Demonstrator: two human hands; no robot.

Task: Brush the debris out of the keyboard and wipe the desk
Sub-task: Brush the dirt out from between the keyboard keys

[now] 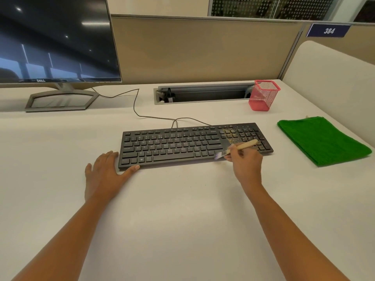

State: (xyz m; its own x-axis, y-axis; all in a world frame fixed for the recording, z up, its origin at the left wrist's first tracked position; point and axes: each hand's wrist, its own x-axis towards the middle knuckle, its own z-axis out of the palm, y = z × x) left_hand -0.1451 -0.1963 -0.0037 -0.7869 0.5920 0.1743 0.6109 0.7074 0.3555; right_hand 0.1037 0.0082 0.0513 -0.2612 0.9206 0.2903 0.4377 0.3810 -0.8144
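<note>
A black keyboard [172,146] lies on the white desk [182,209], with yellowish debris [233,135] scattered over its right part around the number pad. My right hand [246,165] grips a small brush [241,147] by its wooden handle; the blurred bristles touch the keyboard's front right edge. My left hand [105,173] lies flat on the desk at the keyboard's front left corner, its thumb against the front edge. A folded green cloth [322,139] lies on the desk to the right of the keyboard.
A monitor [56,39] on a grey stand stands at the back left. The keyboard cable [136,106] runs back toward it. A red mesh pen cup [263,95] stands by an open cable slot [203,94]. Beige partitions close off the back and right.
</note>
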